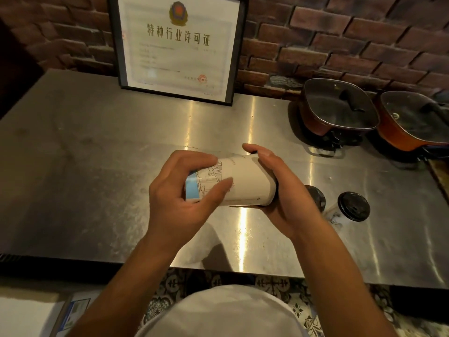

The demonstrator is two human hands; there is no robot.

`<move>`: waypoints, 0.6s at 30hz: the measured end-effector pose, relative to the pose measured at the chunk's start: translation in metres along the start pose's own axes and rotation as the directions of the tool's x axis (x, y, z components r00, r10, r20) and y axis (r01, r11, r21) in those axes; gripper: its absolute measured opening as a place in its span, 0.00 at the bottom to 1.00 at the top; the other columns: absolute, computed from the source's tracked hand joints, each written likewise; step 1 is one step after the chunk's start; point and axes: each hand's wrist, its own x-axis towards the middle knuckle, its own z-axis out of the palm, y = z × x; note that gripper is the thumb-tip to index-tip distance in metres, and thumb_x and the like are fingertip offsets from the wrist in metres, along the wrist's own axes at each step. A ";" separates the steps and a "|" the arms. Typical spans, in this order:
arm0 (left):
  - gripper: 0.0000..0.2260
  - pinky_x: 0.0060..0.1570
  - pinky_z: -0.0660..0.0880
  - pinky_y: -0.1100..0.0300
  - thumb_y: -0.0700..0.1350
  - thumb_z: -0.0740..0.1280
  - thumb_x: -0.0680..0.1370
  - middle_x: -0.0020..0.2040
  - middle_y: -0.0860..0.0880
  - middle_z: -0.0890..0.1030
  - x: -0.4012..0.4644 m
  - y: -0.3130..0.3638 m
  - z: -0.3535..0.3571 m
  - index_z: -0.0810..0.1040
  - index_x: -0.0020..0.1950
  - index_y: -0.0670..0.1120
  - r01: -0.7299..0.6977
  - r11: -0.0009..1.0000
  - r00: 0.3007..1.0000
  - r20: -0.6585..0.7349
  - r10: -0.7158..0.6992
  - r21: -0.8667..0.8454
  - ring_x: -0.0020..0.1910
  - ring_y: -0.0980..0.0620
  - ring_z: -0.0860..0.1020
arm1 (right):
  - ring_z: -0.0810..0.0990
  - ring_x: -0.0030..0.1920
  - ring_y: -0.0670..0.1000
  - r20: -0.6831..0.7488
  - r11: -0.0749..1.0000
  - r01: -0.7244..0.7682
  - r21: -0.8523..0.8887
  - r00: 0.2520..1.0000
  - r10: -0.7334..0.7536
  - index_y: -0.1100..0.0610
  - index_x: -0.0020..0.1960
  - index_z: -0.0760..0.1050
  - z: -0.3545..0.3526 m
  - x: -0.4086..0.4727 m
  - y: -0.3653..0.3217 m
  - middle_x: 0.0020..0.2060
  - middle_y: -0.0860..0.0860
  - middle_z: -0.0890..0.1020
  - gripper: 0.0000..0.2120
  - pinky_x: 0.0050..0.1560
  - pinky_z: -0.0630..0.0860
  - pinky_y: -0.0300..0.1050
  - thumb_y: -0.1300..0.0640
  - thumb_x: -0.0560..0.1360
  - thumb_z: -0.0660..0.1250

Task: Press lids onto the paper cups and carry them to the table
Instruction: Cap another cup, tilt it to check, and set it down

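Note:
I hold a white paper cup (245,182) with a line drawing and a blue band on its side, tipped sideways above the steel counter (97,166). My left hand (179,198) grips its base end. My right hand (281,190) covers the rim end, where a sliver of black lid (273,193) shows under the palm. To the right, a lidded cup (349,207) with a black lid stands on the counter. Another black-lidded cup (315,197) is partly hidden behind my right wrist.
Two orange-brown square pots with glass lids (340,108) (415,120) sit at the back right. A framed certificate (177,47) leans against the brick wall. The counter's front edge runs below my forearms, with patterned floor tiles (184,285) beneath.

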 end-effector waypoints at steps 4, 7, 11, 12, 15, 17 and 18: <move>0.05 0.38 0.83 0.61 0.57 0.71 0.76 0.47 0.61 0.83 0.005 0.010 0.006 0.78 0.48 0.58 0.443 0.854 0.888 0.004 -0.459 -0.274 0.50 0.54 0.84 | 0.83 0.54 0.53 -0.067 0.942 0.254 -0.219 0.959 -0.274 0.41 0.62 0.76 0.003 0.002 0.016 0.54 0.45 0.82 0.15 0.41 0.80 0.43 0.46 0.76 0.65; 0.08 0.35 0.82 0.59 0.54 0.69 0.79 0.49 0.51 0.84 0.010 0.007 0.007 0.79 0.50 0.51 0.615 0.680 0.765 0.093 -0.637 -0.399 0.52 0.45 0.84 | 0.84 0.53 0.50 -0.013 0.854 0.410 -0.320 0.899 -0.437 0.40 0.63 0.72 0.005 0.002 0.024 0.52 0.40 0.81 0.17 0.43 0.82 0.43 0.45 0.74 0.66; 0.15 0.40 0.81 0.63 0.60 0.73 0.75 0.54 0.57 0.83 0.006 0.007 0.003 0.79 0.57 0.56 0.532 0.804 0.845 0.110 -0.523 -0.266 0.55 0.50 0.83 | 0.84 0.50 0.52 -0.053 0.906 0.338 -0.255 0.931 -0.362 0.44 0.62 0.75 0.001 0.004 0.019 0.52 0.50 0.82 0.18 0.39 0.78 0.42 0.45 0.73 0.66; 0.18 0.44 0.82 0.62 0.59 0.74 0.74 0.60 0.59 0.80 0.005 0.007 0.003 0.78 0.61 0.56 0.425 0.879 0.905 0.109 -0.411 -0.218 0.60 0.52 0.82 | 0.83 0.50 0.54 -0.076 0.940 0.275 -0.201 0.953 -0.294 0.46 0.61 0.77 0.000 0.005 0.017 0.52 0.53 0.82 0.17 0.39 0.77 0.44 0.46 0.74 0.66; 0.22 0.57 0.80 0.62 0.49 0.75 0.74 0.75 0.45 0.70 0.001 0.001 0.005 0.75 0.67 0.51 -0.041 0.998 0.992 0.118 0.046 -0.040 0.72 0.53 0.72 | 0.84 0.49 0.58 -0.089 0.998 0.053 0.019 0.995 -0.051 0.51 0.60 0.81 -0.003 0.006 0.010 0.49 0.56 0.84 0.16 0.39 0.77 0.48 0.48 0.74 0.68; 0.17 0.57 0.80 0.62 0.47 0.75 0.75 0.70 0.40 0.74 0.000 -0.001 0.007 0.80 0.63 0.46 -0.116 0.993 0.986 0.124 0.115 0.009 0.68 0.53 0.74 | 0.85 0.49 0.59 -0.062 0.995 -0.035 0.096 0.997 0.041 0.55 0.62 0.81 -0.003 0.005 0.007 0.51 0.59 0.84 0.21 0.38 0.82 0.49 0.47 0.72 0.69; 0.16 0.56 0.80 0.62 0.47 0.75 0.75 0.66 0.40 0.76 0.000 -0.002 0.008 0.81 0.61 0.44 -0.115 0.993 0.988 0.111 0.111 0.025 0.65 0.53 0.76 | 0.86 0.47 0.58 -0.055 0.993 -0.052 0.106 0.997 0.058 0.56 0.62 0.80 -0.003 0.005 0.006 0.51 0.59 0.84 0.21 0.37 0.83 0.50 0.47 0.72 0.68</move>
